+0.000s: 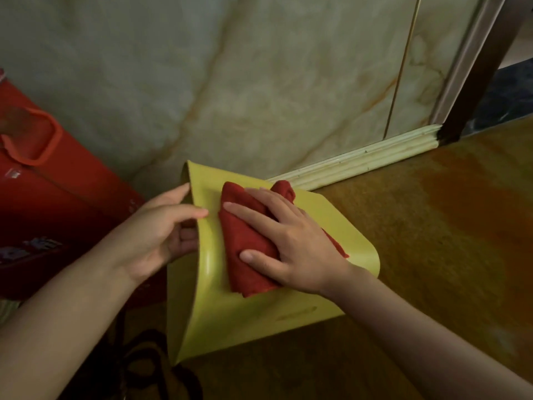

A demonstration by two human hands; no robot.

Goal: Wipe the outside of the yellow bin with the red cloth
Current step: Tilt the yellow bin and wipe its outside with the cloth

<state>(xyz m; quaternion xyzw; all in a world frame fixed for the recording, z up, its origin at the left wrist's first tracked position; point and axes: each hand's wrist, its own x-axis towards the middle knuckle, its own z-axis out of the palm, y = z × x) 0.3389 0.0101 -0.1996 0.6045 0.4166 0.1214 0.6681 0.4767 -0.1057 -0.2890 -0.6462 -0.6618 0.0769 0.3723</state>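
The yellow bin (pixel 259 316) lies tipped on its side in the lower middle of the frame, resting on a brown, glossy floor (pixel 432 226) close to the foot of a wall. One broad outer face is turned upward toward the camera, and its rim edge runs along the left side of that face. The red cloth (pixel 245 243) sits folded into a thick pad on this upturned face, a little above the centre of the frame, with one bunched corner poking up at its far end.

The right hand (pixel 291 241) lies flat on top of the cloth, fingers spread apart and pressing it down against the yellow surface; its forearm comes in from the lower right corner. The left hand (pixel 161 229) grips the bin's rim at the left edge of the face, thumb laid over the outer side and the other fingers curled around the edge underneath, its arm entering from the lower left.

Behind the bin, a pale marbled wall (pixel 259 82) fills the upper part of the frame, ending in a light moulded skirting board (pixel 360 160) that runs to the right. At the left of the frame stands a red bag (pixel 43 183) with a loop handle. Dark straps (pixel 150 368) lie on the floor at the bottom, left of centre.
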